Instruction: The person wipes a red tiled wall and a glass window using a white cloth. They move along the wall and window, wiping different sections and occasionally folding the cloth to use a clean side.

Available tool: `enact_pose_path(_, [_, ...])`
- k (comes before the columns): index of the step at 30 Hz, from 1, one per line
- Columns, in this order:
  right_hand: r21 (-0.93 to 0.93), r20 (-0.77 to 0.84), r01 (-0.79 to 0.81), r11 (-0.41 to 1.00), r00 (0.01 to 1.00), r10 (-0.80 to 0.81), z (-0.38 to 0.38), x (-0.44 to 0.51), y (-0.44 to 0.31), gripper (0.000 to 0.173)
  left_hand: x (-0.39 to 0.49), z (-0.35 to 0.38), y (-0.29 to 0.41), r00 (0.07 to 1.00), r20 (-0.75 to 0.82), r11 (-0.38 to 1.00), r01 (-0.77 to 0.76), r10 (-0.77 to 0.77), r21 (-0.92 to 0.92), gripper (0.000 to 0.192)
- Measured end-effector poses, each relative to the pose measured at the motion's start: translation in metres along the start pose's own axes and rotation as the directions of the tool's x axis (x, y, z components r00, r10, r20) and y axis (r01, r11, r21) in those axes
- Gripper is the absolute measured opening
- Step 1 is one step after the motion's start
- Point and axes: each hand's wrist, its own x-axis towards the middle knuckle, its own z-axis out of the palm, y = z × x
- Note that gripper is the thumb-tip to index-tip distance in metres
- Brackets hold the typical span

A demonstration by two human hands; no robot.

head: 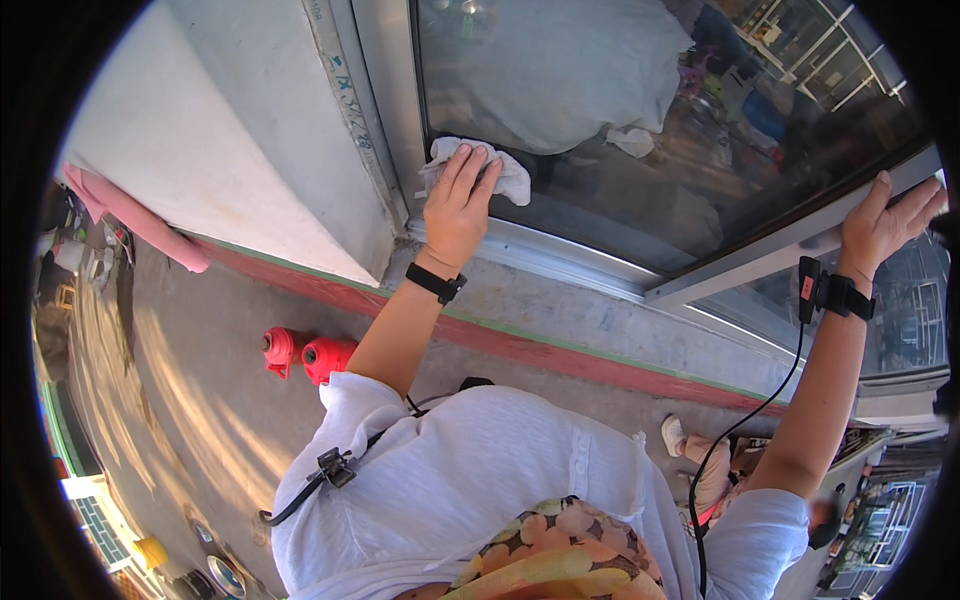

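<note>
My left hand presses a folded white cloth flat against the lower left corner of a window's glass pane. Its fingers lie over the cloth, close to the metal frame. My right hand rests at the far right on an upright aluminium bar of the window, thumb and fingers spread. Something white shows by its fingertips, too small to make out. A black strap circles each wrist; the right one carries a small device with a cable.
A concrete sill runs below the window. Two red vacuum flasks stand on the floor to the left, and a pink roll leans by the white wall. A person sits behind my right arm. The black cable hangs along that arm.
</note>
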Motion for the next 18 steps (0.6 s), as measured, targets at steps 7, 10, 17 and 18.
enact_pose_path(7, [-0.002, 0.017, 0.008, 1.0, 1.0, -0.008, -0.001, 0.0, 0.0, 0.071, -0.041, -0.007, 0.002, 0.988, 0.156, 1.0, 0.024, -0.023, -0.003, 0.041])
enact_pose_path(10, [-0.033, 0.01, 0.022, 0.999, 1.0, -0.021, -0.001, 0.0, 0.0, 0.071, -0.02, -0.01, -0.002, 0.993, 0.118, 0.999, 0.031, -0.03, -0.007, 0.045])
enact_pose_path(17, [0.018, -0.008, 0.017, 1.0, 1.0, -0.017, 0.0, -0.001, 0.001, 0.071, 0.021, -0.008, 0.006, 1.0, -0.006, 1.0, 0.008, -0.008, 0.009, 0.045])
enact_pose_path(18, [0.011, -0.007, 0.017, 1.0, 1.0, -0.017, 0.0, -0.001, 0.001, 0.07, 0.017, -0.008, 0.009, 1.0, 0.019, 0.999, -0.003, 0.002, 0.044, 0.043])
